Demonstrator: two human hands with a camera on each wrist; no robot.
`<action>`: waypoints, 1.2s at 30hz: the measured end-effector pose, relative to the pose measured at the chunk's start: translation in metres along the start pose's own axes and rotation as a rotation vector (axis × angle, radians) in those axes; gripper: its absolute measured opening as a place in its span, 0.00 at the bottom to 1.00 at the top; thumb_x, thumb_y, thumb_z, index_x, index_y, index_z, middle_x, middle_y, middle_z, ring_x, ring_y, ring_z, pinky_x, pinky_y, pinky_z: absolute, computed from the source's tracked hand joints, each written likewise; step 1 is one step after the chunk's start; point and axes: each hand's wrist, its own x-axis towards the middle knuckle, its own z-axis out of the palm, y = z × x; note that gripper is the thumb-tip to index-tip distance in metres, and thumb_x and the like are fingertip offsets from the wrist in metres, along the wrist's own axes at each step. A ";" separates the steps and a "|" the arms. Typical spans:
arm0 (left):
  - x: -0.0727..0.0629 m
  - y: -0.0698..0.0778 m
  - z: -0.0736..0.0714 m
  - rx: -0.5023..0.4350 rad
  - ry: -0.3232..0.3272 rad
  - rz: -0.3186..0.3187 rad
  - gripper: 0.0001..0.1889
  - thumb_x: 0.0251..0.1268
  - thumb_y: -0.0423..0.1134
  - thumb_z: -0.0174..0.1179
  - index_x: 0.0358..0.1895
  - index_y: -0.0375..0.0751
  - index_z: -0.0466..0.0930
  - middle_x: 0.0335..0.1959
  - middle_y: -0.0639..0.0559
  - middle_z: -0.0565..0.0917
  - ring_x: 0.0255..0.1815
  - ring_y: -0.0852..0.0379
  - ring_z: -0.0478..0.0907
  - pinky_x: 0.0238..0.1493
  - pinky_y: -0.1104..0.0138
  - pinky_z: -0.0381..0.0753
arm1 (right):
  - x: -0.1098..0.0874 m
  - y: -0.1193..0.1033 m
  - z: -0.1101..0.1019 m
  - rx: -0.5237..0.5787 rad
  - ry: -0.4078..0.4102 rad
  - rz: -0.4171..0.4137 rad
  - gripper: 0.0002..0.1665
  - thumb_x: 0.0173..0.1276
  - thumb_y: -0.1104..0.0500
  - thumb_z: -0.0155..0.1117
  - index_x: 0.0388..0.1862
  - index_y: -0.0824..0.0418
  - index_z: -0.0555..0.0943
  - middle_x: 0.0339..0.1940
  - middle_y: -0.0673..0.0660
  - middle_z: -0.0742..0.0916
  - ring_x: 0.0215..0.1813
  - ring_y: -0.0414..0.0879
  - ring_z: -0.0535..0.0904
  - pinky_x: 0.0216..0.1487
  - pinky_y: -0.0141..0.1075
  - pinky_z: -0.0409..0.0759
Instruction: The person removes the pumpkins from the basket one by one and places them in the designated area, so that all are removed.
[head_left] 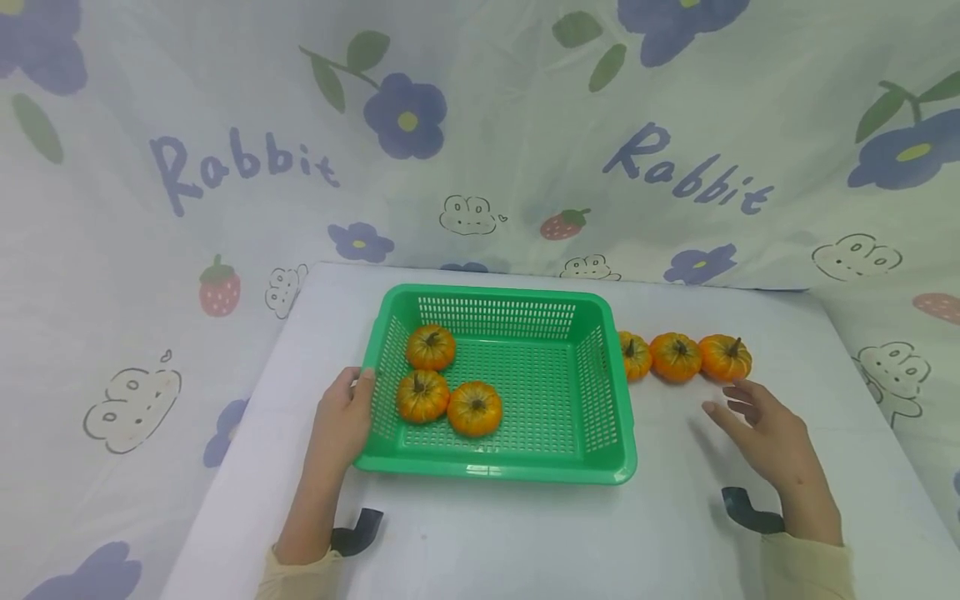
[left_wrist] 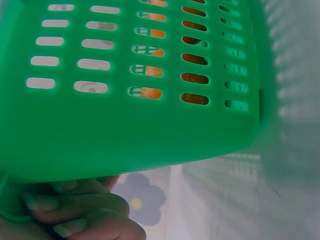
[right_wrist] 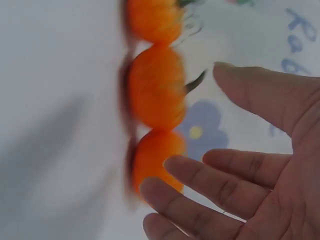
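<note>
A green plastic basket (head_left: 495,470) with slotted walls stands on the table, holding a back pumpkin (head_left: 431,347), a left pumpkin (head_left: 422,396) and a front pumpkin (head_left: 475,409) in its left half. My left hand (head_left: 345,421) grips the basket's left rim; in the left wrist view its fingers (left_wrist: 95,210) curl under that rim. To the basket's right, three small orange pumpkins sit in a row: a near-basket one (head_left: 636,357), a middle one (head_left: 676,357) and an end one (head_left: 725,358). My right hand (head_left: 772,437) hovers just in front of the end pumpkin, fingers spread and holding nothing.
A white cloth covers the table (head_left: 525,542). Behind it hangs a curtain (head_left: 510,125) printed with flowers, rabbits and lettering. A dark curved piece sits by each wrist, the left one (head_left: 358,533) and the right one (head_left: 752,512).
</note>
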 end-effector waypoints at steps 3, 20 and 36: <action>0.000 0.000 0.000 0.000 -0.006 -0.002 0.35 0.85 0.64 0.34 0.72 0.38 0.69 0.52 0.38 0.85 0.42 0.48 0.81 0.39 0.60 0.79 | -0.004 -0.012 0.000 0.054 0.043 -0.104 0.49 0.78 0.35 0.60 0.78 0.71 0.63 0.69 0.76 0.77 0.66 0.77 0.74 0.56 0.69 0.77; -0.003 0.001 -0.001 0.016 0.008 0.014 0.33 0.86 0.62 0.35 0.70 0.38 0.71 0.50 0.39 0.84 0.41 0.48 0.80 0.39 0.60 0.79 | -0.008 -0.101 -0.004 0.284 -0.044 -0.580 0.29 0.80 0.56 0.65 0.76 0.59 0.73 0.65 0.59 0.84 0.62 0.54 0.83 0.55 0.24 0.77; -0.001 0.002 0.000 0.014 0.010 0.001 0.33 0.86 0.62 0.35 0.70 0.38 0.70 0.48 0.39 0.84 0.39 0.48 0.80 0.37 0.61 0.79 | 0.006 -0.190 0.005 0.118 -0.319 -0.870 0.34 0.78 0.57 0.68 0.78 0.56 0.70 0.72 0.53 0.79 0.67 0.50 0.80 0.62 0.50 0.80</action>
